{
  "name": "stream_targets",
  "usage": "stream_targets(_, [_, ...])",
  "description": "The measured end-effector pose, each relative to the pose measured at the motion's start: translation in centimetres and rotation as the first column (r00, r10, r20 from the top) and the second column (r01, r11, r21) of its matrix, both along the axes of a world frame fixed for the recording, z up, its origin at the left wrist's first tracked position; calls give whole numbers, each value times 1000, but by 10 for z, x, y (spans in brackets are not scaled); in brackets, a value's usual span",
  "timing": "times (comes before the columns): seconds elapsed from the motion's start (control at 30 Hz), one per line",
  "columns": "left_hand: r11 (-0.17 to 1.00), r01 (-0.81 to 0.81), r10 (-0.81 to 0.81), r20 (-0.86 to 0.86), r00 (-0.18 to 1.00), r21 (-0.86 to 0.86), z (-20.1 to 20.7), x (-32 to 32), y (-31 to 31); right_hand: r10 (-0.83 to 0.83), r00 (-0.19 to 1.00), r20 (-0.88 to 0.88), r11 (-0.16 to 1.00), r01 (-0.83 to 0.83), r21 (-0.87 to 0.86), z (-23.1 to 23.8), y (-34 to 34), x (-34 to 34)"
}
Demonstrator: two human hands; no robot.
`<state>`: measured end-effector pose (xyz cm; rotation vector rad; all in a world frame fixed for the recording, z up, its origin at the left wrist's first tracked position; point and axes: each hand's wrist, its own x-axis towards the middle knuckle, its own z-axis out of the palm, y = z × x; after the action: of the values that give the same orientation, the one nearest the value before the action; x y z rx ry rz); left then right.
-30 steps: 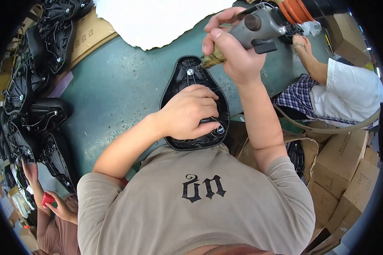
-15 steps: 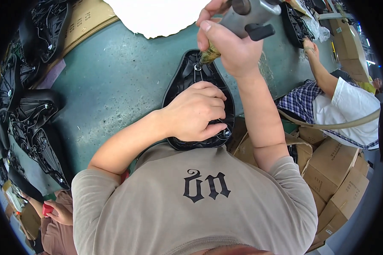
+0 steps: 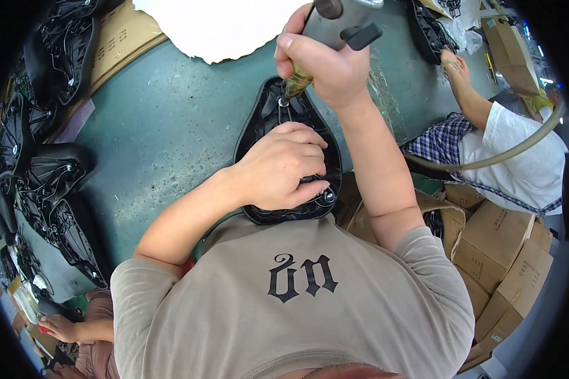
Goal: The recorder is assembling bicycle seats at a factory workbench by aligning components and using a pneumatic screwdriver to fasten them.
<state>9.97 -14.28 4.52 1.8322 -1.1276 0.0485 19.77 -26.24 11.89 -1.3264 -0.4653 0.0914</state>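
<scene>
A black bicycle saddle (image 3: 327,142) lies underside up at the table's near edge, its narrow end pointing away from me. My left hand (image 3: 283,167) lies over its middle, fingers curled down onto it; the fingertips are partly hidden. My right hand (image 3: 338,71) grips a grey pneumatic driver (image 3: 336,25) with a black lever. Its tape-wrapped nose (image 3: 298,83) slants down to the bolt (image 3: 284,102) at the saddle's narrow end, seemingly touching it. Another bolt (image 3: 329,197) shows beside my left thumb.
Several black saddles (image 3: 63,221) are heaped at the left, beside cardboard (image 3: 129,39). White sheet material (image 3: 215,25) covers the table's far side. Cardboard boxes (image 3: 493,243) stand at right. A hose (image 3: 506,155) crosses there, near a co-worker's hand (image 3: 454,63); another co-worker's hand (image 3: 60,328) is lower left.
The driver and my right hand appear slightly further left, as does the saddle in view. My left hand keeps its place on the saddle. The lower-left co-worker's hand has shifted left and down.
</scene>
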Motion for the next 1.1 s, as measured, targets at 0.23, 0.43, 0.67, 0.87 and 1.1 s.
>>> stream_targets(0.23, [1000, -2, 1, 8, 1000, 15, 4, 6, -4, 8, 1000, -4, 998, -8, -61, 2, -11, 7])
stream_targets(0.43, [1000, 13, -14, 19, 1000, 16, 9, 7, -7, -13, 1000, 4, 1000, 13, -6, 3, -7, 3])
stream_targets(0.67, [997, 64, -65, 9, 998, 48, 23, -1, -8, 39, 997, -68, 999, -40, -9, 9, -16, -6])
stream_targets(0.87, [991, -113, 105, 101, 989, 71, 29, 6, 0, -69, 985, 156, 987, 45, 152, 30, -43, -25])
stream_targets(1.1, [829, -552, 542, 112, 833, 90, 8, 50, 34, -3, 953, 304, 978, -60, 198, 44, -121, -61])
